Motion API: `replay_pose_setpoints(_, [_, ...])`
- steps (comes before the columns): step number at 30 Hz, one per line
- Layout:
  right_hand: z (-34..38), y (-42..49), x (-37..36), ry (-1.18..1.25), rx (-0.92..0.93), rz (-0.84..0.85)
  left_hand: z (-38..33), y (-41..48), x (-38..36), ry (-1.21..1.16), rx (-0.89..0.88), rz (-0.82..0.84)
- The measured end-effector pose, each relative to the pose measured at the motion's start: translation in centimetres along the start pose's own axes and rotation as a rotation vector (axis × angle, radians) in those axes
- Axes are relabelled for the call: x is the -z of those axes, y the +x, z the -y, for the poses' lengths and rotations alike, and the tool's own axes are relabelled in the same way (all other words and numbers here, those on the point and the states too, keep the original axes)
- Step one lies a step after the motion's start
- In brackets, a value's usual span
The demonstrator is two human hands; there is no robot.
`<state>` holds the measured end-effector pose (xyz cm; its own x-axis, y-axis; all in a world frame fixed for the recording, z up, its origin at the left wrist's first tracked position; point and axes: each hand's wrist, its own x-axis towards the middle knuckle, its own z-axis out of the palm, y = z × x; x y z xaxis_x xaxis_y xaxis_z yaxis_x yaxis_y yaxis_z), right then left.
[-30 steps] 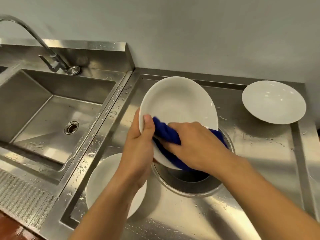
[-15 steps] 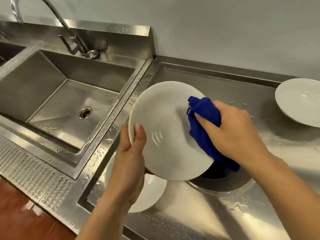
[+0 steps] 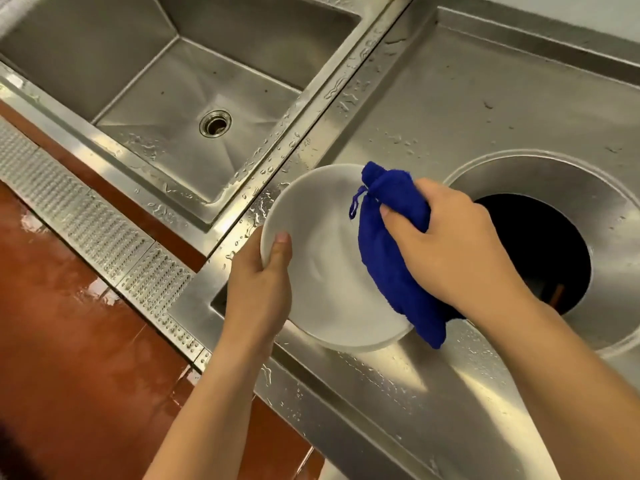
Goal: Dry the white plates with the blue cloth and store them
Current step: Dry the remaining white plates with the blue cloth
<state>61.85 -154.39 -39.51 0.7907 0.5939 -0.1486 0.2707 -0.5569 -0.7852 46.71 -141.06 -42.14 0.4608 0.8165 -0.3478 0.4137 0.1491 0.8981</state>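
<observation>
A white plate (image 3: pixel 322 271) is held tilted above the wet steel counter (image 3: pixel 433 109). My left hand (image 3: pixel 259 289) grips its left rim, thumb on the inner face. My right hand (image 3: pixel 446 247) clutches a bunched blue cloth (image 3: pixel 391 261) and presses it against the right side of the plate's inner face. The cloth hangs down past the plate's lower right edge. The other plates are out of view or hidden behind the held plate.
A round opening (image 3: pixel 540 251) with a dark hole is set in the counter just right of my right hand. A steel sink basin (image 3: pixel 166 98) with a drain (image 3: pixel 215 123) lies at upper left. A perforated floor grate (image 3: pixel 86 223) and wet red floor (image 3: pixel 69 358) run at lower left.
The view has tilted down and left, so the tap, the far plate and the lower plate have left the frame. The cloth stays on the plate's right side and now hangs past its lower edge.
</observation>
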Motion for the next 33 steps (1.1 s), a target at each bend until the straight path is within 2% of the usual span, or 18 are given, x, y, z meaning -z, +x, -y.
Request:
replay_pose_setpoints(10, [-2.4,0.1,-3.7,-0.086,-0.050,0.057,2.9,0.9,0.7,0.293,-0.165,0.027])
replay_pose_setpoints(18, [-2.9,0.4,-4.5,-0.103,-0.054,0.033,3.4,1.3,-0.2,0.528,-0.293,-0.112])
replay_pose_setpoints(22, [-3.3,0.4,-4.6,-0.114,-0.063,0.031,3.5,1.5,-0.8,0.658,-0.284,-0.176])
replay_pose_setpoints(33, [-3.9,0.6,-4.8,-0.053,-0.077,0.022,4.0,1.8,-1.1,0.788,-0.243,-0.181])
